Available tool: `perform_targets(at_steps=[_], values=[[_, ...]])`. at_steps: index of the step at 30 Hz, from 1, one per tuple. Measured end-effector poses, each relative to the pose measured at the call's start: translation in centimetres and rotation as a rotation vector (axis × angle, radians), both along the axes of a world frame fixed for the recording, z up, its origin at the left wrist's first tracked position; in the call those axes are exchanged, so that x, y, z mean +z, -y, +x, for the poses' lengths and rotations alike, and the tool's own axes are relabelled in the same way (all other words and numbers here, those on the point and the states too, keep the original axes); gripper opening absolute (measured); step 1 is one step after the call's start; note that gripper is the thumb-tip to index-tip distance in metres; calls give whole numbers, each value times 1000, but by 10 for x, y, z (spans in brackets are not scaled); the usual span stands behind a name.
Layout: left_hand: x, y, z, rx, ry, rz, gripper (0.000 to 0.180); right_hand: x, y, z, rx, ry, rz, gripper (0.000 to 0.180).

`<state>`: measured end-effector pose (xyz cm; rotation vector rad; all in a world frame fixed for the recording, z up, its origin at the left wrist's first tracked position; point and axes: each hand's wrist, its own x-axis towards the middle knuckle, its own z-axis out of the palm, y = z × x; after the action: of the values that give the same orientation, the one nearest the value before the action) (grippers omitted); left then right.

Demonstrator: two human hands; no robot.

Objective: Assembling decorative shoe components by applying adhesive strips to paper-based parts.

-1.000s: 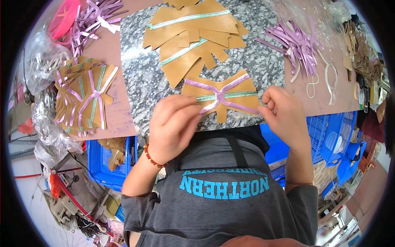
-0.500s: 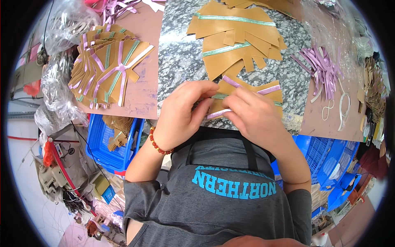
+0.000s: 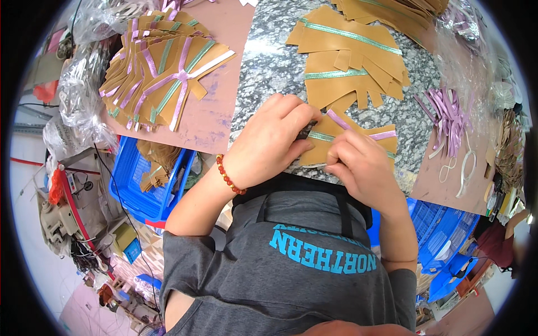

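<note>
In the head view, a fanned stack of tan pieces with green and purple ribbons lies to my left on a brown board, with a blue basket below the board's near edge. Ahead of me, overlapping tan sheets with slanting green bands spread over the grey granite slab, and a thicker tan pile lies beyond them. To my right are a bundle of purple strips, a looped white cord and crumpled clear film. The nearest sheets crowd the far side of the tan piece I am working on; I cannot tell whether they touch it. That piece lies flat on the slab in front of my body, between and partly under my hands. A green band crosses it, and two purple ribbons slant in from its far corners; my fingers hide its middle. My left hand, the one with the red bead bracelet, is bent at the piece's left end, and I cannot tell whether it grips. My right hand is curled over the near right part, thumb against forefinger; whether ribbon is pinched there is hidden. Bare granite shows left of my left hand and right of the piece, while the slab's near edge runs close to my waist.
</note>
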<state>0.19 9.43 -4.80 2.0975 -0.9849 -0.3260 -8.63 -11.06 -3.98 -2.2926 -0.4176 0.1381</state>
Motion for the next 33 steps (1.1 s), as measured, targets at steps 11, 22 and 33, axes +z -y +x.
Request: perform_targets(at_steps=[11,22,33], values=[[-6,-2,0,21,-24,-45,43,1,2,5,-42,-95,71,18],[-8,-5,-1,31,-6,-32,43,3,-14,7,-124,-81,-70,19],[-8,2,-31,76,97,-160,23,1,3,-4,-484,-2,104,13]])
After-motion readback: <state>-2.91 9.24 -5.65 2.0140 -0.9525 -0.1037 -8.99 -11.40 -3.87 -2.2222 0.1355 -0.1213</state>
